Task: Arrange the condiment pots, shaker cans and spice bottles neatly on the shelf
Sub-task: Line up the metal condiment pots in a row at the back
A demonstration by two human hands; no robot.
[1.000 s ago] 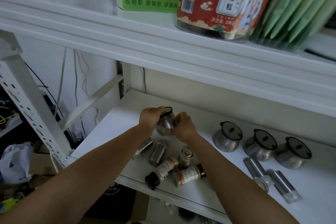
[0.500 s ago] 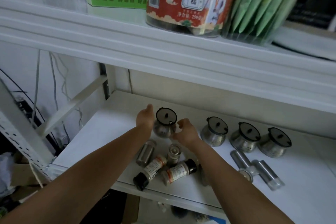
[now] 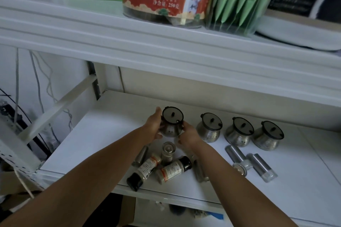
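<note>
The squat steel condiment pot with the dark round lid [image 3: 172,125] is at the centre of the frame. It forms the left end of a row with three matching steel pots [image 3: 239,131], which stand upright to its right along the back of the white shelf board [image 3: 110,134]. The left hand [image 3: 154,128] cups the pot's left flank, fingers up behind the rim and thumb low in front. The right hand [image 3: 188,133] grips its right flank with curled fingers. Whether the base is down on the board I cannot tell.

To finish this placement well, I would match the gap to the nearest pot with the gaps between the other three. The pot should also stand in line with them, not forward of them. Lower it level so the lid stays seated, and loosen both hands only once it stands firm. The lid's small side notch could be turned to match its neighbours.

Just below the hands lies the clutter yet to sort. Two white-labelled spice bottles with black caps [image 3: 175,168] lie on their sides. Slim steel shaker cans [image 3: 238,155] lie to the lower right. Draw the wrists back high enough to miss them, since round cans are likely to roll toward the front edge.
</note>
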